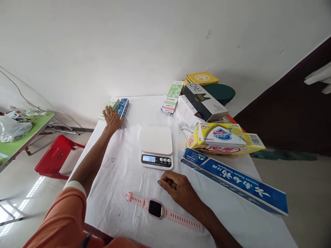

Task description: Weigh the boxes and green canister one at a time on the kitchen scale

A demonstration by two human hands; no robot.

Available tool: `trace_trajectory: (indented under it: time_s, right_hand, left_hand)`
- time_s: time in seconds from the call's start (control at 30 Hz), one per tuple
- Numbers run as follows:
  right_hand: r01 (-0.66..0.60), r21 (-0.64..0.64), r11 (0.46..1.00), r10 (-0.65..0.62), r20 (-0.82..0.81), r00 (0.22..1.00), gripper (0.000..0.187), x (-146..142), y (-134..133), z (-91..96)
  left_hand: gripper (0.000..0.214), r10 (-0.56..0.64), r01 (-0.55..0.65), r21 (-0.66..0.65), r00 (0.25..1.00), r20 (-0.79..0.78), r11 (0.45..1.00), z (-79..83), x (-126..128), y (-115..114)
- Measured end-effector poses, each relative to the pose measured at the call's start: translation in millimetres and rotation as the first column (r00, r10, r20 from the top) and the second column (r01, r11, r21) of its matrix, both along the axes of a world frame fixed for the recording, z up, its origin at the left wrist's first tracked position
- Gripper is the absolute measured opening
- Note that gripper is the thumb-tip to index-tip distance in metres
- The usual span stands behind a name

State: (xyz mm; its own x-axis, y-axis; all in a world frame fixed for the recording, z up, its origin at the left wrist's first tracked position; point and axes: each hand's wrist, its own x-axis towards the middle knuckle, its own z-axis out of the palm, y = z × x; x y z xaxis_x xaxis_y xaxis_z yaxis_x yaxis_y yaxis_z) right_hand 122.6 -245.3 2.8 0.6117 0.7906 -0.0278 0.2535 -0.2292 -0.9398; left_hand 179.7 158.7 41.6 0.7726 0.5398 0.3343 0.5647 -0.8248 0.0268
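Note:
My left hand [113, 117] reaches to the far left corner of the table, its fingers spread over a green-and-white box [113, 102] and a narrow blue box [123, 107] that lie side by side. My right hand [176, 185] rests loosely closed on the cloth, with nothing visible in its curled fingers. Just beyond it stands a white digital scale [157, 140] with a bare platform; its lit display seems to read 364. A pink-strapped smartwatch [155, 208] lies flat near the front edge, left of my right forearm.
At right lie a long blue toothpaste box [235, 181], a yellow Safeguard box [219, 135], a black-and-white box [205, 103], a yellow box [201, 78] and green-and-white boxes [174, 90]. A dark green stool [221, 93] stands behind. Left are a red chair [57, 156] and green table [38, 125].

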Motion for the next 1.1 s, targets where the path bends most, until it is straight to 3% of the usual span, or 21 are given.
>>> trace_trajectory:
  time_s: [0.13,0.3,0.4,0.5,0.73,0.83,0.93,1.1]
  right_hand:
    - [0.004,0.007,1.000,-0.004,0.007,1.000,0.026,-0.3,-0.2,-1.6]
    - [-0.001,0.008,1.000,0.001,0.025,1.000,0.027,-0.6,-0.2,-0.9]
    - [-0.006,0.011,1.000,0.005,0.034,0.999,0.028,0.1,0.1,0.4]
    - [-0.006,0.019,1.000,0.005,0.049,0.999,0.029,0.5,0.4,0.9]
    - [0.001,0.038,0.999,-0.003,0.050,0.999,0.028,-0.5,1.8,-1.0]
    - [0.006,0.050,0.999,-0.008,0.038,0.999,0.026,-1.5,1.9,-0.1]
    - [0.011,0.052,0.999,-0.012,0.025,1.000,0.023,-2.3,1.5,1.8]
    - [0.020,0.049,0.999,-0.021,0.016,1.000,0.022,-2.7,1.3,2.4]
  left_hand:
    - [0.055,-0.016,0.016,-0.002,1.000,-0.025,1.000,7.1,-6.3,-10.0]
    - [0.048,-0.054,0.054,-0.004,0.992,-0.111,0.999,17.2,-31.0,-47.2]
    - [0.050,0.000,-0.029,-0.169,0.985,-0.171,0.985,19.4,-44.4,-66.4]
    - [0.053,0.060,-0.121,-0.335,0.981,-0.186,0.935,18.7,-50.7,-73.6]
    - [0.049,0.082,-0.111,-0.449,0.993,-0.085,0.887,26.5,-60.6,-67.7]
    - [0.052,0.029,-0.011,-0.455,0.999,0.033,0.890,39.2,-74.3,-72.2]
    - [0.052,-0.143,0.196,-0.437,0.978,0.152,0.878,54.5,-89.5,-83.1]
    - [0.051,-0.494,0.503,-0.435,0.858,0.142,0.747,65.1,-96.3,-108.2]
